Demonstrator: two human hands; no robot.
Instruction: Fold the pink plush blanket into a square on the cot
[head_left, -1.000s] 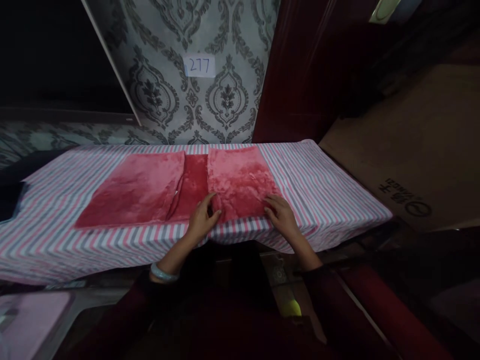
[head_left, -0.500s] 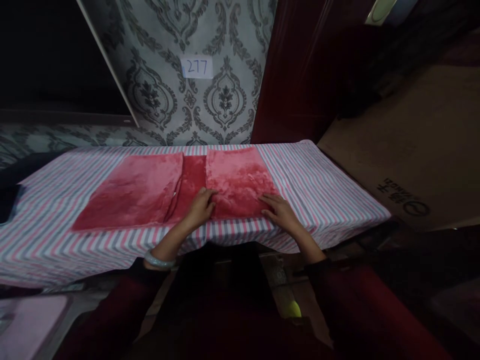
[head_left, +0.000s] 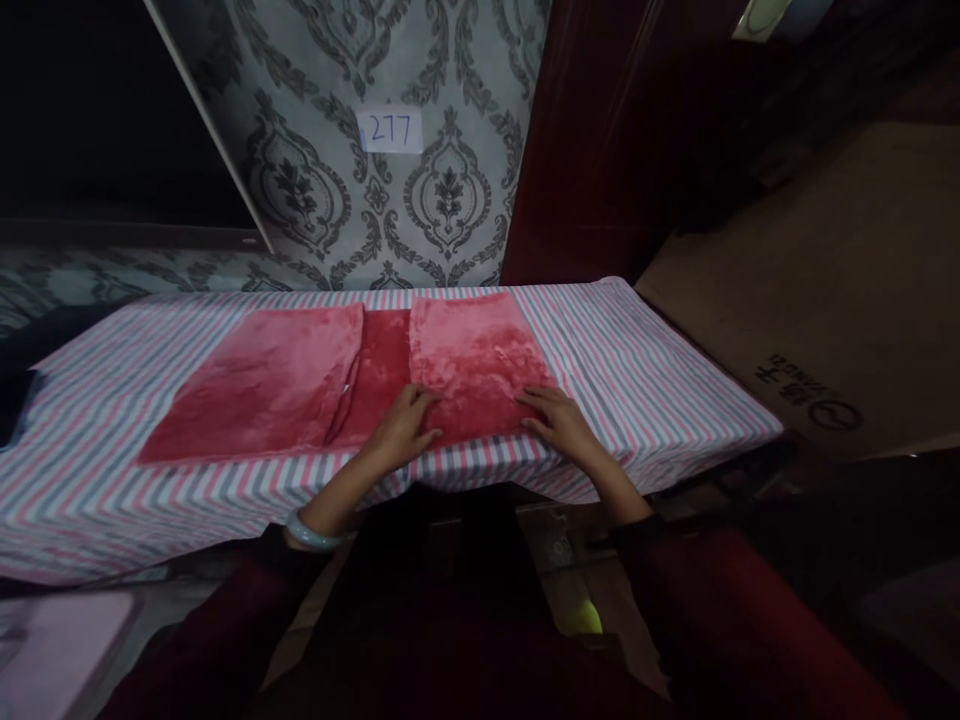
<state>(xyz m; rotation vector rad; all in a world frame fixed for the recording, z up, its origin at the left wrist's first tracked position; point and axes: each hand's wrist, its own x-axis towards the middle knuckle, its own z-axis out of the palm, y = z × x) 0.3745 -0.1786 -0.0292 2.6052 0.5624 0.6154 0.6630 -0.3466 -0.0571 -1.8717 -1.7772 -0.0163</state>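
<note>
A red plush cloth lies spread on a table covered with a pink, grey and white striped sheet. Its right part is folded over into a flap, leaving a darker strip in the middle. My left hand rests at the flap's near left corner, fingers curled on the edge with the thumb against the fabric. My right hand lies on the flap's near right corner, fingers stretched and pressed flat on the cloth. A pale bangle circles my left wrist.
Patterned grey wallpaper with a paper label reading 277 stands behind the table. A dark red door is at the right rear. A large cardboard box leans at the right. Something dark lies at the table's left end.
My left hand shifted a little along the flap's near edge, first further onto the cloth and then back to the corner. My right hand stayed on the right corner. The view drifted slightly.
</note>
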